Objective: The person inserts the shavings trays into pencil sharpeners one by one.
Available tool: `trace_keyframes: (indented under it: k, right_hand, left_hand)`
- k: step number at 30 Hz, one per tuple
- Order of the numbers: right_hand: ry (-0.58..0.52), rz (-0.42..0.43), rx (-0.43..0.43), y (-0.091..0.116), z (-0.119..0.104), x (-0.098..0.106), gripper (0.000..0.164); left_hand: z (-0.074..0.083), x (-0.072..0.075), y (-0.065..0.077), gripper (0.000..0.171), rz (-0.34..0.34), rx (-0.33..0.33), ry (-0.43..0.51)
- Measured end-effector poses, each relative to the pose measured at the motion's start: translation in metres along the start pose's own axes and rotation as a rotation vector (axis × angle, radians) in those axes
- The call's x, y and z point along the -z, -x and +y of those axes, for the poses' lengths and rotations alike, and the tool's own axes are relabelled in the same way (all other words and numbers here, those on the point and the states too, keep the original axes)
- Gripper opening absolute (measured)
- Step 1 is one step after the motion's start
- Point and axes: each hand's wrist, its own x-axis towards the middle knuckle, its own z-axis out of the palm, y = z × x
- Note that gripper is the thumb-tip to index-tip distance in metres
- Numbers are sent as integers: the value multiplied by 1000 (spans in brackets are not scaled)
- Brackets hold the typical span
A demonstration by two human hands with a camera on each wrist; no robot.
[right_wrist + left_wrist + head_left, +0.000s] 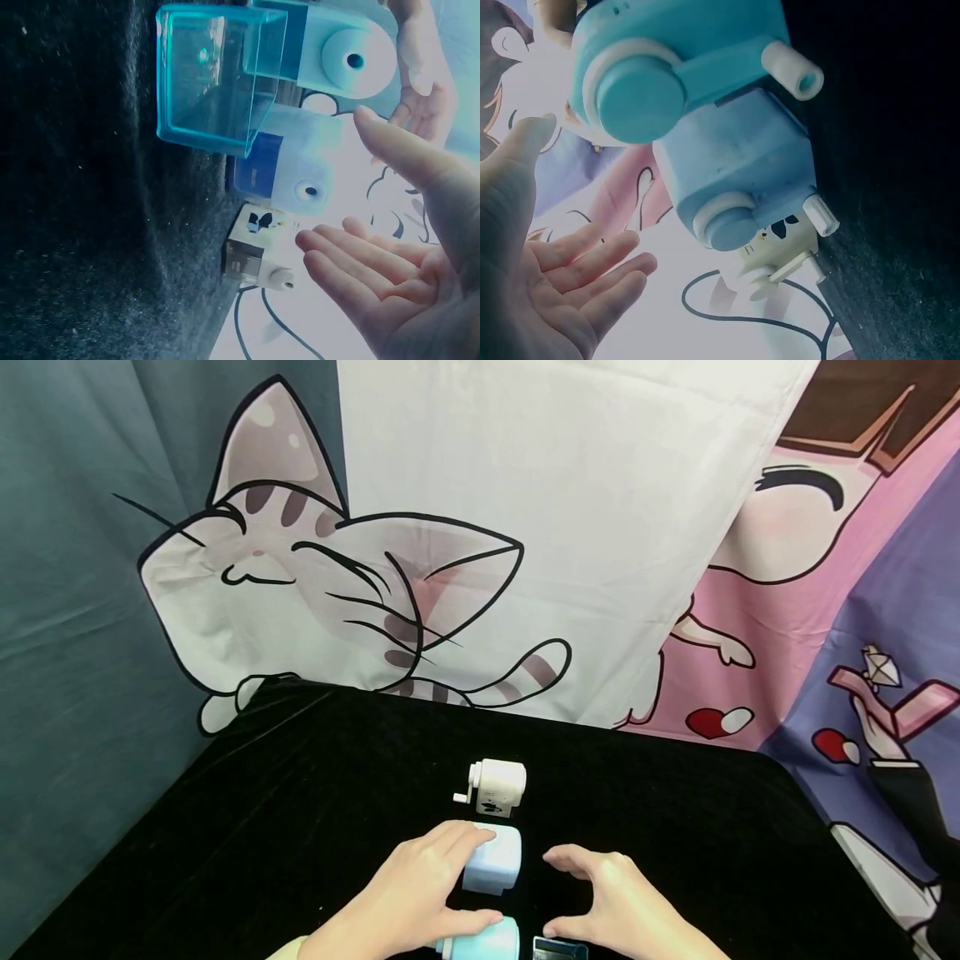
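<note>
Over black cloth (337,793), the left hand (416,881) and right hand (618,897) hover spread wide, both holding nothing.
The teal sharpener (487,943) sits near the left thumb, the blue sharpener (493,864) between the hands, the clear teal box (214,82) near the right thumb, the cream sharpener (501,783) beyond both.

Behind the table (720,843), draped in black velvety cloth (300,810), hangs creased fabric (600,477) in blue-grey, white, pink and purple, printed with a smiling cartoon cat (300,602).
</note>
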Motion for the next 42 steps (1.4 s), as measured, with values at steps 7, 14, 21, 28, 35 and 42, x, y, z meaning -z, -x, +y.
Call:
trace_keyframes:
  k: [7, 14, 21, 28, 35, 42]
  right_hand:
    - [-24, -54, -43, 12, 1, -2, 65]
    - [-85, -121, -101, 20, 5, -2, 66]
    - [-140, -186, -89, 24, 16, -5, 60]
    - [-175, -238, -113, 27, 37, -16, 51]
    - [-137, -228, -41, 32, 39, -23, 44]
    - [-112, -211, -26, 34, 30, -28, 38]
  left_hand:
    - [3, -2, 8, 58, 0, -68, -23]
    - [4, -6, 16, 55, -83, -64, -14]
    - [1, -12, 19, 67, -158, -108, 16]
    - [-1, -17, 21, 68, -235, -87, 32]
    - [-2, -26, 24, 62, -249, -106, 34]
    - [-3, -35, 27, 55, -234, -121, 90]
